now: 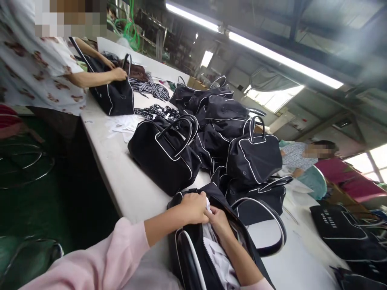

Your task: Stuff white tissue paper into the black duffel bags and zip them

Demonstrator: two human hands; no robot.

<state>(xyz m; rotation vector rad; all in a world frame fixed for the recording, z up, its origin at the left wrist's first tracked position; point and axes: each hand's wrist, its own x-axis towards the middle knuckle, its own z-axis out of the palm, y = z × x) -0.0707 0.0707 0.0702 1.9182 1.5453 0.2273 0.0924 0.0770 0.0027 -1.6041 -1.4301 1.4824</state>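
A black handbag with white piping (213, 274) stands unzipped on the table right in front of me, its pale lining (220, 257) showing through the opening. Over the far end of that opening, my left hand (194, 207) is closed, fingers curled at a small white piece (208, 204) that looks like paper or cloth. From the right, my right hand (220, 222) reaches across the lining and pinches the same white piece, its fingertips against the left hand. One bag handle (282, 229) arches out to the right; the other lies nearer to me on the left.
Beyond my bag, another black bag (163, 157) and a pile of similar bags (254, 157) cover the white table (111, 161). Printed straps (154, 89) and white scraps (123, 124) lie farther back. A co-worker (42, 68) handles a bag at left; another person sits at right.
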